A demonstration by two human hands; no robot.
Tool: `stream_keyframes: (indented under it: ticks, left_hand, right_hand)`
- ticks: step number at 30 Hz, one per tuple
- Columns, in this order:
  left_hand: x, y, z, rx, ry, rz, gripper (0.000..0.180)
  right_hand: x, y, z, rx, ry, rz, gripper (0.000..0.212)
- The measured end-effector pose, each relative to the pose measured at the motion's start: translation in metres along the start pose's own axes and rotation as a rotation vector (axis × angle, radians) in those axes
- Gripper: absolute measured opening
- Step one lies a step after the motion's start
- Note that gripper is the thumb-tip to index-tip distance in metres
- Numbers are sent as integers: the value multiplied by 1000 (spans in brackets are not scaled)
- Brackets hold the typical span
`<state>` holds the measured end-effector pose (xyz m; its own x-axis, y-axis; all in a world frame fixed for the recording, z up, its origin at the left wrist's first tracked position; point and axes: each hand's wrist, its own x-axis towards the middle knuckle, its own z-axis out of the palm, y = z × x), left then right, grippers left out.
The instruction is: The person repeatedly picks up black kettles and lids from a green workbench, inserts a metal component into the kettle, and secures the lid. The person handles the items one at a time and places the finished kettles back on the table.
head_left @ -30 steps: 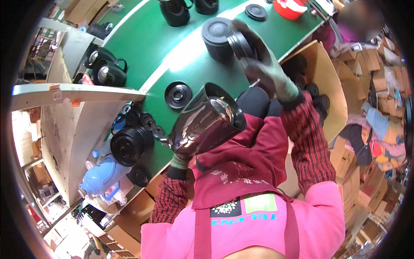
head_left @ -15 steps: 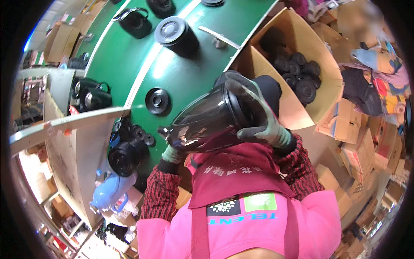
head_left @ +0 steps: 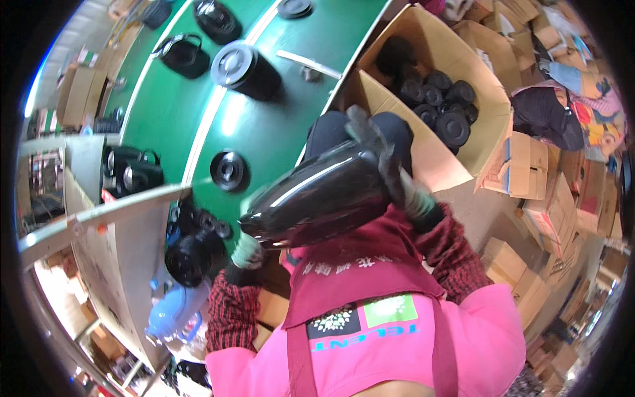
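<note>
A glossy black jug body point(head_left: 317, 195), tapering toward its left end, lies tilted across my lap between both hands. Its narrow end rests in my left hand point(head_left: 247, 246), gloved in grey-green, whose fingers are mostly hidden behind it. My right hand point(head_left: 390, 169), in a glove with a dark palm, is pressed round the wide end, with its fingers stretched up over the rim. On the green table beyond are a round black lid point(head_left: 229, 171) and a black cylindrical container point(head_left: 246, 70) topped by a flat lid.
An open cardboard box point(head_left: 486, 155) with several round black parts point(head_left: 453, 128) stands at my right. Black handled jugs point(head_left: 182, 56) are on the green table point(head_left: 278, 112). At left are a partition edge point(head_left: 99, 212), dark round parts point(head_left: 192, 255) and a blue plastic jug point(head_left: 173, 311).
The jug body has rolled in my hands, hiding the ringed opening at its wide end. My right hand has shifted round that end. The view has swung slightly, moving the table things leftward.
</note>
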<state>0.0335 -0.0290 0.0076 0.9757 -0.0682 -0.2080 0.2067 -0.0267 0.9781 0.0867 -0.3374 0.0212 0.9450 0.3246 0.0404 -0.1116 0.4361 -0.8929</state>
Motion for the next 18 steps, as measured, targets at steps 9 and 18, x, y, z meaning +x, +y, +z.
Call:
stream_keyframes:
  ticks: [9,18]
  left_hand:
    - [22,46,6,201,-137,11,50]
    - [40,121,33,813,-283,442,50]
  right_hand:
    - [16,-7,-32,-422,-113,54,65]
    - [4,1,-30,357,-7,541,65]
